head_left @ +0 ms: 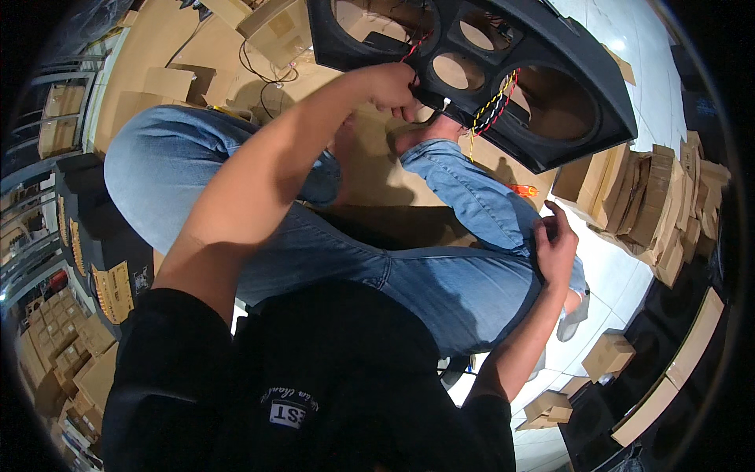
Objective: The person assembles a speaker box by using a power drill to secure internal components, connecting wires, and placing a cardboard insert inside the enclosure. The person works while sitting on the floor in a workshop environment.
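A black speaker cabinet (436,94) with two large round cutouts and smaller ones between them lies tilted at the far side, over my feet. My left hand (393,88) is at its near edge, left of the middle, with fingers curled against the cabinet; whatever is between the fingertips is hidden. Red, yellow, black and white wires (494,106) hang out over the near edge, to the right of that hand. A small white connector (446,103) shows beside them. My right hand (557,244) rests by my right knee, holding nothing, its fingers loosely apart.
Brown cardboard (370,169) covers the floor under my feet. A small orange item (523,190) lies beyond my right shin. Folded cartons (653,204) stack at the right; an open box (275,31) and a black cable (267,79) lie far left. Black boxes (102,236) stand left.
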A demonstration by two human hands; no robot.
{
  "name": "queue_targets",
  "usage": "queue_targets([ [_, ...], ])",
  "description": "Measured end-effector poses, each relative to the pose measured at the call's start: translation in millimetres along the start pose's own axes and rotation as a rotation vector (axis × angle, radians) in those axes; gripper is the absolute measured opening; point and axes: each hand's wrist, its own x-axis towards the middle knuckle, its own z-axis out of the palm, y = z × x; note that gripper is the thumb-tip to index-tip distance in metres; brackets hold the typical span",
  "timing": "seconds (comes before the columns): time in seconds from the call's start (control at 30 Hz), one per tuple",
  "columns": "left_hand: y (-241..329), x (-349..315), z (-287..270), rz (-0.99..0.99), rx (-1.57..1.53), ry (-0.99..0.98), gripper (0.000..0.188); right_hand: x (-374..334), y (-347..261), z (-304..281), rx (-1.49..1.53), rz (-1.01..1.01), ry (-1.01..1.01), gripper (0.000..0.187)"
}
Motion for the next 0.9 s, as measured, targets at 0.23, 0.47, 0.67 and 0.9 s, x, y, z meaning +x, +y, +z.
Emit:
queue_targets([
  [0.23,51.6,-86.5,61.3,0.103,0.389,0.471,0.057,-3.3,-4.0,-4.6,0.016,0.002,-0.007,0.041],
  [0.47,42.9,-133.5,37.3,0.349,0.529,0.164,0.026,-2.3,-4.6,-6.5,0.013,-0.025,-0.025,0.04],
  [0.67,34.9,-118.5,-38.3,0.396,0.833,0.378,0.011,-3.9,-5.2,-8.4,0.02,-0.04,-0.016,0.039],
  [0.9,-15.4,-54.2,-96.3,0.447,0.934,0.555,0.02,-2.3,-5.2,-8.7,0.067,-0.014,-0.021,0.039],
])
